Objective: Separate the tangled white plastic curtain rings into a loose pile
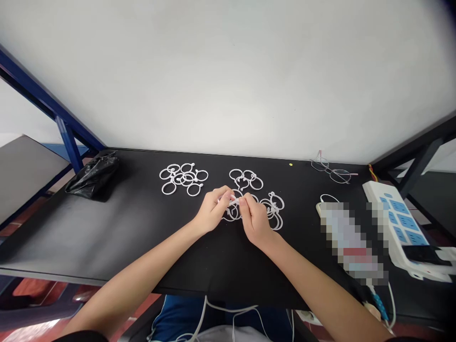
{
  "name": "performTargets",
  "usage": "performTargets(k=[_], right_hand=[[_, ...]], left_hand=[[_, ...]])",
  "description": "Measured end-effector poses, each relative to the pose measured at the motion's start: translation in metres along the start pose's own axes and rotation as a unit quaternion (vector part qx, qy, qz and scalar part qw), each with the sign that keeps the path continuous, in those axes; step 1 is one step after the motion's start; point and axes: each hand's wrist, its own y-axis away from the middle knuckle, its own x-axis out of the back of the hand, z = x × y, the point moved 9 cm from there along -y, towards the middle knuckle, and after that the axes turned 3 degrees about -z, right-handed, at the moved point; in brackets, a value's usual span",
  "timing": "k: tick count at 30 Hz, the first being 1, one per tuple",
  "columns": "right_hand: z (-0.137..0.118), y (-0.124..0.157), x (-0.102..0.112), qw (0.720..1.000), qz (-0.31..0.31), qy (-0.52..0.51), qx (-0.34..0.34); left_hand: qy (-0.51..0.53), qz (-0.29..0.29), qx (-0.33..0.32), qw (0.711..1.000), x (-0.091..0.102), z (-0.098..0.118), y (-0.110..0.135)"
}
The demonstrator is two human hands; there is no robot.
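White, thin, round rings with small knobs (183,179) lie in loose groups on the broad, flat black table (142,237): far left of centre, far centre, near centre and just right of that. For so thin a ring, a light, level pinch from both sides should serve best. The bare left hand (211,209) and bare right hand (255,218) are close together, each grip narrow, pinching one white, ring-like piece (233,201) between them.

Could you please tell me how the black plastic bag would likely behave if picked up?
The black plastic bag would probably sag and crumple, given its creased, thin-looking film. Its glossy sheen suggests a slippery surface. Weight is uncertain, since any contents are hidden.
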Motion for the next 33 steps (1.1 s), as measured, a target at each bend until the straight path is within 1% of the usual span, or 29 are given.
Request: performTargets(k=[4, 10, 23, 33], right_hand=[[0.001, 0.000, -0.001, 1.000, -0.004, 0.012, -0.001], [0.001, 0.002, -0.002, 1.000, 0.005, 0.003, -0.006], [0.005, 0.004, -0.005, 1.000, -0.005, -0.009, -0.021], [0.006, 0.005, -0.006, 0.999, 0.002, -0.020, -0.026]], left_hand=[[-0.053, 0.015, -0.001, 0.999, 0.004, 0.004, 0.001], [-0.100, 0.016, -0.032, 0.994, 0.003, 0.013, 0.001], [-0.090, 0.016, -0.035, 0.995, 0.005, 0.013, 0.001], [-0.083, 0.008, -0.036, 0.996, 0.002, 0.010, 0.001]])
